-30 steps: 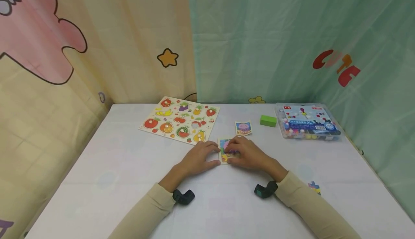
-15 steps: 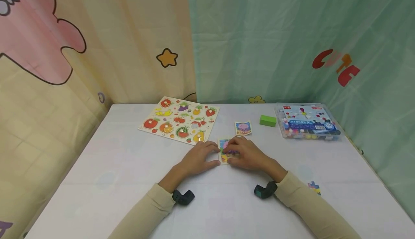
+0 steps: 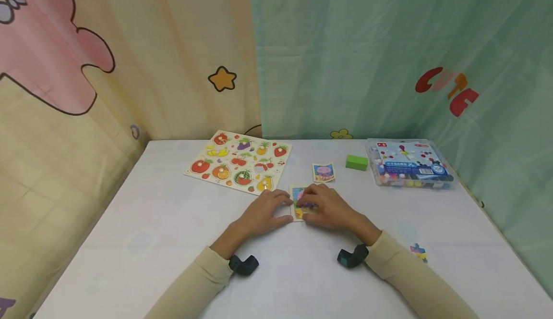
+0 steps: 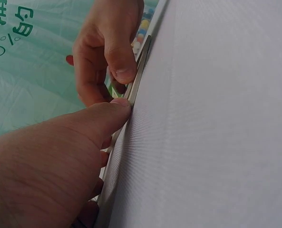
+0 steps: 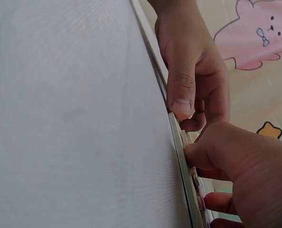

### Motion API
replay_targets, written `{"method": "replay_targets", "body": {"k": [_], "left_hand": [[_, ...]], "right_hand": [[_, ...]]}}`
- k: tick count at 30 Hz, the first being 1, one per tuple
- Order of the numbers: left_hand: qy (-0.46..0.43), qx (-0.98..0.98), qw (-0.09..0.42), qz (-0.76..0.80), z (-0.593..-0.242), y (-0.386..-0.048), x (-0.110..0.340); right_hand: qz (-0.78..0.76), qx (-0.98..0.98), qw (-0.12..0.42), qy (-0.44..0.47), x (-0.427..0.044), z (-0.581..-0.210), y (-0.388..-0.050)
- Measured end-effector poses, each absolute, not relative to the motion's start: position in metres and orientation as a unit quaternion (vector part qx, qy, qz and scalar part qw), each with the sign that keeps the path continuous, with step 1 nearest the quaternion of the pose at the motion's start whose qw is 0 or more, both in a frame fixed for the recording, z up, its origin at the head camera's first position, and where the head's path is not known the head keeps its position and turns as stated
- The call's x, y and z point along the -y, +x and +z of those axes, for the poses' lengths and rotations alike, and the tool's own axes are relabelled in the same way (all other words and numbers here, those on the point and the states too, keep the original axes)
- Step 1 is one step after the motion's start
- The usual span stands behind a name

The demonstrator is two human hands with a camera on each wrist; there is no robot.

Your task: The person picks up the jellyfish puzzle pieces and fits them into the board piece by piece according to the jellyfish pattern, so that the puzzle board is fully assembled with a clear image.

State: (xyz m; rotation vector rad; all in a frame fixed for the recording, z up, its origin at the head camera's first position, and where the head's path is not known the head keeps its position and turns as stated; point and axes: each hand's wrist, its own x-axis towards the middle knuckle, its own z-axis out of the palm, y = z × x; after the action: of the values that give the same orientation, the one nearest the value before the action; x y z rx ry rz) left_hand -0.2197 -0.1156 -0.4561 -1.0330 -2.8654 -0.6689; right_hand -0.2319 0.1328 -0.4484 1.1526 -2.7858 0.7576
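Note:
A small jigsaw puzzle board [image 3: 298, 217] with a colourful cartoon picture lies flat on the white table. My left hand [image 3: 264, 212] holds its left side, thumb at the near corner and fingers farther up the edge. Over the board's right part, my right hand [image 3: 330, 207] has bent fingers and thumb on a puzzle piece, which the hand mostly covers. Seen edge-on in the right wrist view, thin pieces [image 5: 195, 176] lie on the board, with the right thumb against them. A matching picture card [image 3: 324, 172] with a pink octopus-like figure lies just beyond the board.
A loose puzzle piece [image 3: 418, 251] lies by the right forearm. At the back left is a wooden fruit puzzle [image 3: 236, 162]. A green block [image 3: 356, 162] and a clear plastic box [image 3: 410, 164] of coloured balls stand at the back right, before the curtains.

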Motion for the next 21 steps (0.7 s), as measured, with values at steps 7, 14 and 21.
{"method": "replay_targets", "body": {"k": [7,14,21], "left_hand": [[-0.332,0.918,0.011,-0.216,-0.4570,-0.2190,0.1163],[-0.337,0.916,0.017,-0.218,-0.4583,-0.2208,0.1176],[-0.339,0.915,0.016,-0.219,-0.4599,-0.2224,0.1176]], "right_hand": [[0.233,0.899,0.023,0.370,-0.1326,-0.4529,-0.2325],[0.238,0.896,0.024,0.375,-0.1329,-0.4510,-0.2319],[0.227,0.898,0.031,0.376,-0.1324,-0.4511,-0.2321]]}}
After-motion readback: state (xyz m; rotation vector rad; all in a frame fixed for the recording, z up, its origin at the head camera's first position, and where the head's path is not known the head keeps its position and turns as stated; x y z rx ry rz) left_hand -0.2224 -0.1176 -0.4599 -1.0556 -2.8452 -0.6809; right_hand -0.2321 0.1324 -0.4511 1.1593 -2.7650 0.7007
